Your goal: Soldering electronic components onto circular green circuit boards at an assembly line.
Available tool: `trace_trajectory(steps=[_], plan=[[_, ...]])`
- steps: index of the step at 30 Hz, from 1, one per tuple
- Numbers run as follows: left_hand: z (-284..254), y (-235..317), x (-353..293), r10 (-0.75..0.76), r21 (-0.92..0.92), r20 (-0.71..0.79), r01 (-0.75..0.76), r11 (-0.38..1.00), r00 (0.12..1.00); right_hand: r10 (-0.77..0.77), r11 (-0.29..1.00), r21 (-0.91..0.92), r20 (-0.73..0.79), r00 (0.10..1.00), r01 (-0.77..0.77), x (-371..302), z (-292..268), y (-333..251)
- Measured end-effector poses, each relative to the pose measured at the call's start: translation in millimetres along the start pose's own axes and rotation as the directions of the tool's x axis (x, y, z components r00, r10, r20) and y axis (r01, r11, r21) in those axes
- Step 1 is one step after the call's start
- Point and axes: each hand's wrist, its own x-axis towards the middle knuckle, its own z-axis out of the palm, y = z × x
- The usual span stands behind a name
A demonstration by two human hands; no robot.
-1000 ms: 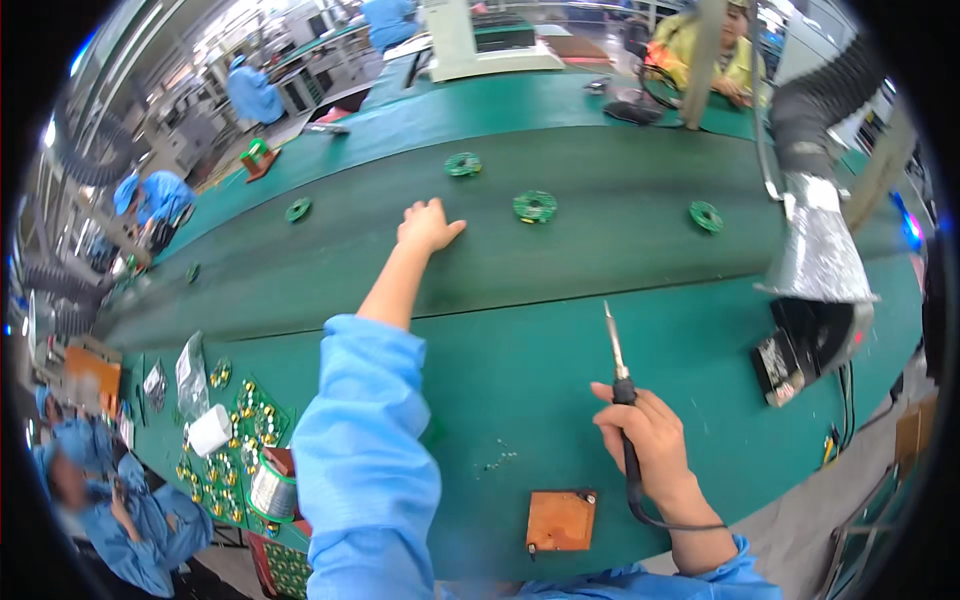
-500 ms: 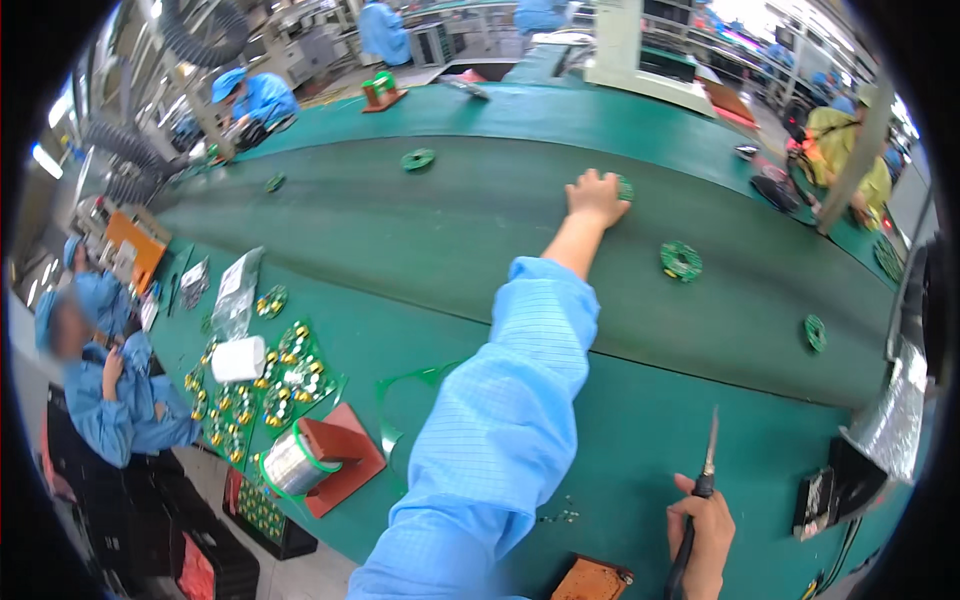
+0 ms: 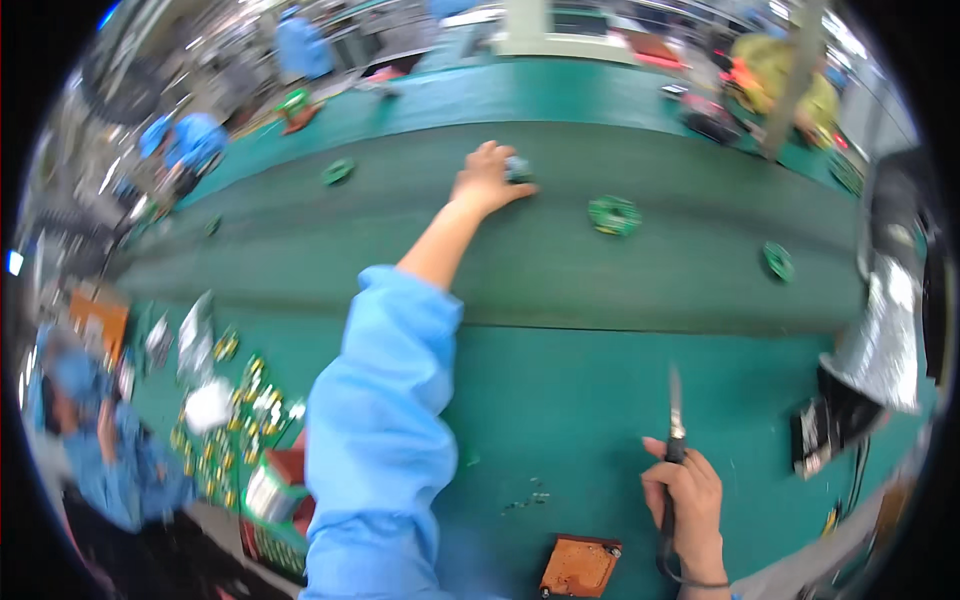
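Head view: left grip (image 3: 484, 180) at green board (image 3: 518, 170), cannot tell whether closed; right grip (image 3: 692, 496) holds soldering iron (image 3: 676, 448).

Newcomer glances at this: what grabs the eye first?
Probably the blue left sleeve, left of centre, its left grip over the dark belt at a round green board; blur hides whether it's held. Next, lower right, the right grip holding a soldering iron pointing toward the belt. Then the silver hood at far right.
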Motion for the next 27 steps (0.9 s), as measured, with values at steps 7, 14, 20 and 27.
trace_trajectory(steps=[7, 14, 20, 27], plan=[[-112.7, -78.5, 13.4, -0.339, 0.324, 0.455, 0.202, 0.924, 0.824, 0.065, 0.99, -0.123, -0.04, 0.997, -0.07, -12.6, -2.6, -12.9], [-288.5, -226.8, -170.6, -0.595, 0.523, 0.375, 0.367, 0.769, 0.711, -0.05, 0.996, -0.078, -0.048, 0.998, 0.046, -3.9, 9.4, -32.1], [-279.4, -259.0, -307.5, -0.709, 0.38, 0.201, 0.613, 0.693, 0.676, 0.607, 0.721, 0.443, -0.03, 0.794, -0.534, -13.0, 18.1, -30.3], [-236.1, -226.5, -316.2, -0.713, 0.473, 0.026, 0.619, 0.626, 0.701, 0.341, 0.924, 0.224, -0.121, 0.932, -0.309, -10.6, 24.2, -35.5]])
